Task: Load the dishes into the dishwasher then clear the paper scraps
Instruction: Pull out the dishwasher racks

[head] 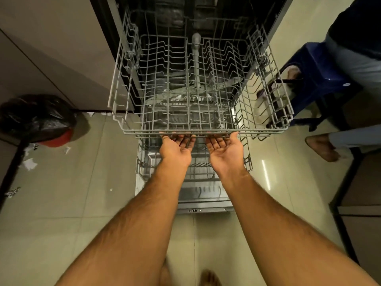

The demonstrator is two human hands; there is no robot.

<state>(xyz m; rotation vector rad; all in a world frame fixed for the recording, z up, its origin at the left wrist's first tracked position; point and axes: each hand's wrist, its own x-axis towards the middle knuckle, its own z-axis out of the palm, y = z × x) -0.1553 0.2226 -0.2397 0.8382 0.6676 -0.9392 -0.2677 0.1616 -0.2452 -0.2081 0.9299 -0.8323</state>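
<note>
Both hands, left hand (177, 148) and right hand (223, 147), palms up, hook their fingertips under the empty grey wire upper rack (198, 133) front rail, likely to slide it for loading.

The rack (198, 83) was grey wire in a grid of thin bars. The floor (72, 193) was pale beige tile, crossed by thin darker grout lines. White paper scraps (29, 163) lay on it. The bag (35, 116) was glossy black, over a red bin (58, 139). The stool (317, 73) was dark blue. The cabinet (51, 44) was plain beige.
</note>
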